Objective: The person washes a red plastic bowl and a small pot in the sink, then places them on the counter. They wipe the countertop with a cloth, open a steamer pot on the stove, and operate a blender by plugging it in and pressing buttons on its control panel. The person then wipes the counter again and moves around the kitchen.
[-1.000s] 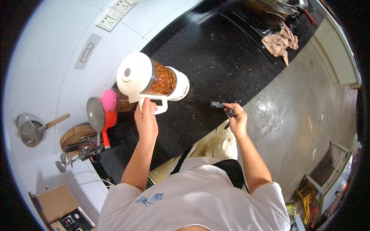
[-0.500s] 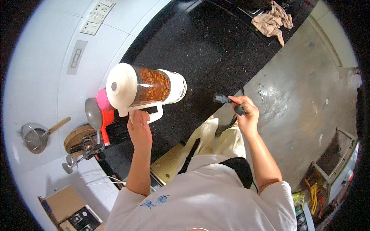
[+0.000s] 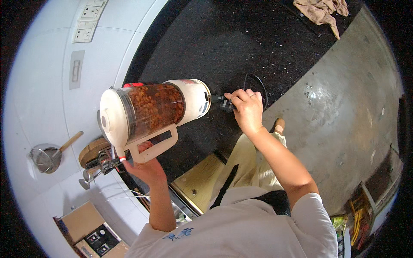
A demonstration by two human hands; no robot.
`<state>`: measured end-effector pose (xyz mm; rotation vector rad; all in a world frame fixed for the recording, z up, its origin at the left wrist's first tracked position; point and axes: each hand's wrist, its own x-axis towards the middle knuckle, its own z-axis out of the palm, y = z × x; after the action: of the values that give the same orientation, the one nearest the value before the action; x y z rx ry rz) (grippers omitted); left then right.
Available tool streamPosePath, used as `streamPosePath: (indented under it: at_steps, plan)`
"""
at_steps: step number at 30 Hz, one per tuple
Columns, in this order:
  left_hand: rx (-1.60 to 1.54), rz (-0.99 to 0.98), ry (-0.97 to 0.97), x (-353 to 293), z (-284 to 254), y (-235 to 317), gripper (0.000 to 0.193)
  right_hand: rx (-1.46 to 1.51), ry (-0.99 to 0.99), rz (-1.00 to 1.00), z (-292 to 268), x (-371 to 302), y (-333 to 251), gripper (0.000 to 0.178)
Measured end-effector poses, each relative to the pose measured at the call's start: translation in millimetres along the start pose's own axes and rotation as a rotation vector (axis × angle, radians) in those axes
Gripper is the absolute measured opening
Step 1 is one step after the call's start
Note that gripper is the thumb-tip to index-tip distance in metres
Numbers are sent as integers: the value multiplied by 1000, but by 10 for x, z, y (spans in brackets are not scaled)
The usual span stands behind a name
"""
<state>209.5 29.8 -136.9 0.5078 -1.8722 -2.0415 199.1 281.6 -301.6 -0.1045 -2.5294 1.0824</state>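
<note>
A blender (image 3: pixel 157 112) with a cream lid, handle and base has a clear jug full of brown bean-like pieces. My left hand (image 3: pixel 148 170) is at the jug's handle side, close to the lid; its fingers go behind the handle and are partly hidden. Beside the base, my right hand (image 3: pixel 249 109) closes on a black power cord (image 3: pixel 226 104). The cord's dark end meets the base's side; whether it is fully seated I cannot tell. A loop of thin black cable rises behind that hand.
The blender is over a black speckled counter (image 3: pixel 223 47). A tan cloth (image 3: pixel 322 13) lies at its far right. White wall sockets (image 3: pixel 88 26) are at upper left. A strainer (image 3: pixel 49 159) hangs on the wall, near a round wooden board (image 3: pixel 92 150). An open cardboard box (image 3: pixel 81 219) is lower left.
My right hand has brought the cord leftward to the blender's base. The blender appears larger and tilted differently, and my left hand has shifted down toward the lid end. The whole view has shifted.
</note>
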Motion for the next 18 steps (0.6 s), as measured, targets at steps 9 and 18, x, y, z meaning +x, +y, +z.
streamPosePath:
  at_steps: [9,18]
  plan:
    - [-257,-401,-119,906,-304,-1207,46,43,10,-16,289,157,57,35]
    - [-185,-502,-157,922,-235,-1339,45,39,-39,6,396,156,129,38]
